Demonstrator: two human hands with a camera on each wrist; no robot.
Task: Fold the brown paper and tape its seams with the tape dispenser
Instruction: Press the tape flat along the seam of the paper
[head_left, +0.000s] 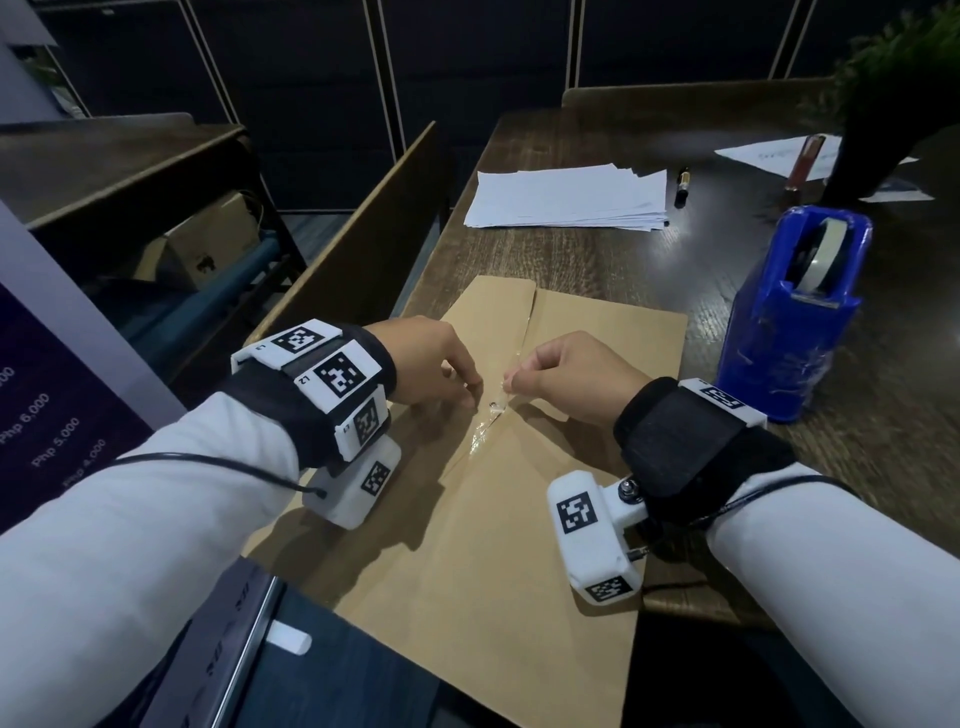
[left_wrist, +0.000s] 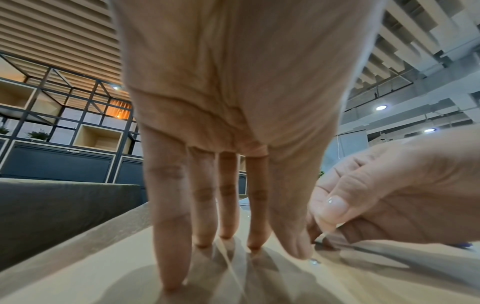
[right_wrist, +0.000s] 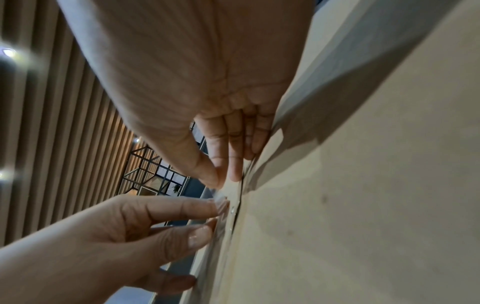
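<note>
The folded brown paper (head_left: 493, 545) lies flat on the wooden table (head_left: 597, 254), its centre seam running away from me. A strip of clear tape (head_left: 485, 431) glints along the near half of that seam. My left hand (head_left: 470, 387) has straight fingers (left_wrist: 226, 234) pressing the paper (left_wrist: 103, 267) just left of the seam. My right hand (head_left: 511, 382) pinches the tape's lifted end between thumb and forefinger, and the right wrist view shows the pinch (right_wrist: 223, 181) on the tape (right_wrist: 221, 197) above the left hand (right_wrist: 213, 216). The blue tape dispenser (head_left: 795, 317) stands upright at the right.
A stack of white sheets (head_left: 566, 200) and a pen (head_left: 682, 187) lie beyond the paper. A dark plant pot (head_left: 872, 156) and more sheets sit at the far right. The table's left edge runs close to my left wrist, with a wooden bench back (head_left: 363, 234) beside it.
</note>
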